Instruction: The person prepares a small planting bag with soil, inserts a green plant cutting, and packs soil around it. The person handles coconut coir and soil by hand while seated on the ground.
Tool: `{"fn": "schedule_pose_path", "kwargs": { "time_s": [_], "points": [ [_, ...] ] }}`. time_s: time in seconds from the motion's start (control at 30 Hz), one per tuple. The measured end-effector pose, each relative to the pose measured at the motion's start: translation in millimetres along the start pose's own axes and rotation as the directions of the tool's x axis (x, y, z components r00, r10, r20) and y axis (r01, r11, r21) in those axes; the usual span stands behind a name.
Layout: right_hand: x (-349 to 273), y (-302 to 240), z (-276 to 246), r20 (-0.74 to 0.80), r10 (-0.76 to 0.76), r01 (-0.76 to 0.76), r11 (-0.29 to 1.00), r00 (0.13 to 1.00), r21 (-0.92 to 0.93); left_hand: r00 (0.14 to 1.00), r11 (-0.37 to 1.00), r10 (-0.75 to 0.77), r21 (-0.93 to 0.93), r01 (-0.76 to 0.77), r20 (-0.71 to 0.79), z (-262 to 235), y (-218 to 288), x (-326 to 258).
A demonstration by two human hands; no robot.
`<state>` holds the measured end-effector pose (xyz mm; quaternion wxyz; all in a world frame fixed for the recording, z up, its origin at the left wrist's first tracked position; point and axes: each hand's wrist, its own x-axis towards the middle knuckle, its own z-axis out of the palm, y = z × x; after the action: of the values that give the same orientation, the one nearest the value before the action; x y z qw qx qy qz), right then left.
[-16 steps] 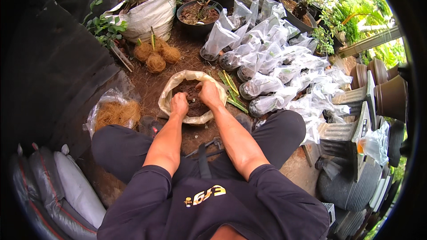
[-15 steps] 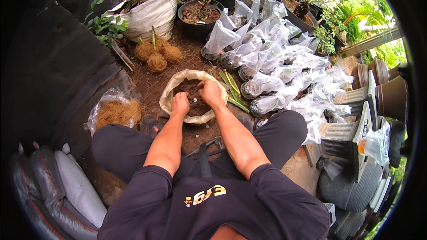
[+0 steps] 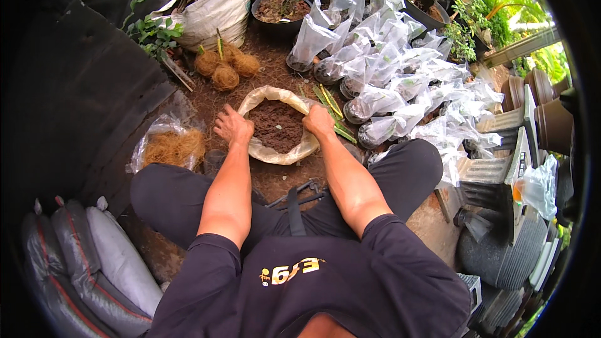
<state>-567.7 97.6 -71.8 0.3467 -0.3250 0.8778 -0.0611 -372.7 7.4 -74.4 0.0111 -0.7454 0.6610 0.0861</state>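
Observation:
A cream-coloured sack [image 3: 283,159] with its rim rolled down stands on the ground in front of me. Dark brown soil [image 3: 275,126] fills it, with a small pale bit on top. At its left edge is my left hand [image 3: 235,125], fingers apart and pointing outward, the heel of the hand by the rim. My right hand [image 3: 319,121] is closed around the right side of the rim; part of its fingers is hidden. Just right of the sack lie green and yellow leaf strips [image 3: 330,103].
Fibre-wrapped balls [image 3: 225,77] sit beyond the sack. A clear bag of brown fibre [image 3: 172,148] lies left. Many plastic-covered plants [image 3: 382,97] crowd the right, near stacked pots [image 3: 501,250]. Filled sacks [image 3: 119,256] lie lower left; a potted plant [image 3: 282,9] stands behind.
Both hands have come up out of the soil and moved apart to the sack's rim. The soil surface now shows whole, and the sack's mouth looks rounder.

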Motion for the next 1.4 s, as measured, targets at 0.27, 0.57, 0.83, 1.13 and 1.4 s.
{"fn": "schedule_pose_path", "kwargs": {
  "time_s": [0.27, 0.57, 0.83, 1.13, 1.4],
  "points": [
    [-39, -52, -28, 0.002, -0.318, 0.316, 0.942, 0.948, -0.108, 0.973, 0.949, 0.018, -0.309, 0.055, 0.229, -72, 4, 33],
    [-50, -54, -34, 0.110, -0.278, 0.285, 0.957, 0.954, -0.055, 0.956, 0.977, 0.061, -0.212, 0.001, 0.286, -127, -1, 35],
    [10, 6, -54, 0.540, -0.346, 0.255, 0.937, 0.767, 0.238, 0.848, 0.996, 0.080, -0.001, -0.093, 0.523, -91, -12, 55],
    [50, 81, 17, -0.053, 0.458, -0.437, 0.872, 0.888, 0.219, 0.836, 0.786, 0.511, -0.501, -0.361, 0.198, -85, 36, 16],
    [52, 87, 52, -0.230, 0.251, -0.252, 0.967, 0.940, 0.026, 0.653, 0.745, 0.666, -0.359, -0.562, 0.361, 16, 38, -35]
  ]
}}
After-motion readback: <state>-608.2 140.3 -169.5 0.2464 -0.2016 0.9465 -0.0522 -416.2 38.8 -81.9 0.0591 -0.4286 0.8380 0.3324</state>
